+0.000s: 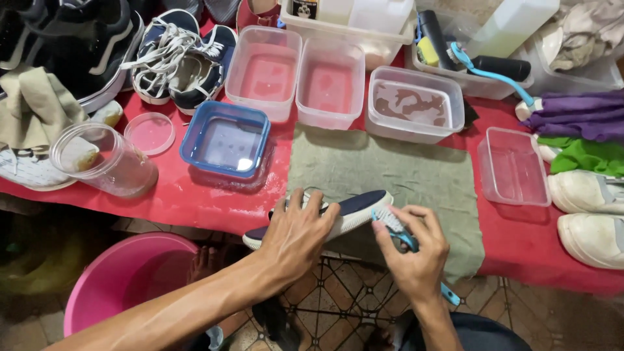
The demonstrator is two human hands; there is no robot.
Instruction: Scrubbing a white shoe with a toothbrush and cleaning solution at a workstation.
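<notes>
The left hand (299,231) closed its grip over a dark-topped, white-edged shoe insole (351,209), held at the near edge of the table (195,195) above a green-grey cloth (390,175). The insole's long axis ran left to right, rising toward the right. The right hand (416,250), gripping a blue-handled brush (406,237), met its right tip, bristles touching the soft fabric.

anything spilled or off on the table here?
Yes, a little. The red table cover shines wet around the blue-rimmed tub, as if water has slopped out. One clear tub holds murky brown water. The left hand steadies a dark insole while the right hand has a blue brush in its grip.
</notes>
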